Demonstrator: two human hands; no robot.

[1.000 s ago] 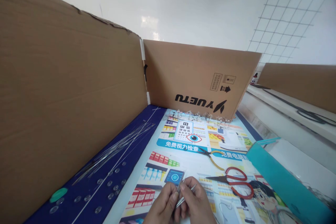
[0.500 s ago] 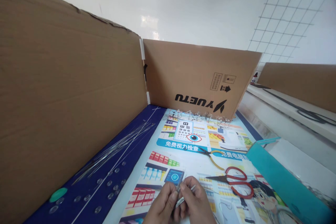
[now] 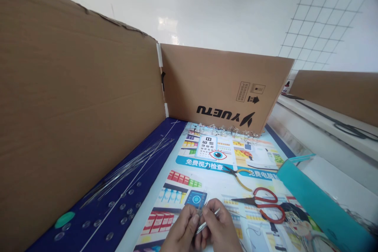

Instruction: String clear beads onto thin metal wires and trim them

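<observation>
1. My left hand [image 3: 181,231] and my right hand [image 3: 221,227] meet low over a printed sheet [image 3: 213,182] on the blue tabletop [image 3: 155,170], the fingers of both drawn in narrow.
2. Between them, a thin wire [image 3: 204,197] stands up from the pinch of my left thumb and forefinger, its lower end hidden.
3. The fingers of my right hand close around a slim silver rod [image 3: 202,226], tilted across the gap between my 2 hands.
4. Just right of my grip lie red-handled scissors [image 3: 256,204], the blades pointing left; beyond them rest yellow-handled pliers [image 3: 235,173].
5. At left, a loose bundle of wires [image 3: 132,171] stretches near clear discs [image 3: 109,236] and 1 green disc [image 3: 65,219].
6. Small bent wire pieces [image 3: 233,130] line the foot of the far cardboard panel [image 3: 212,80]; a teal box [image 3: 313,201] sits at right.
</observation>
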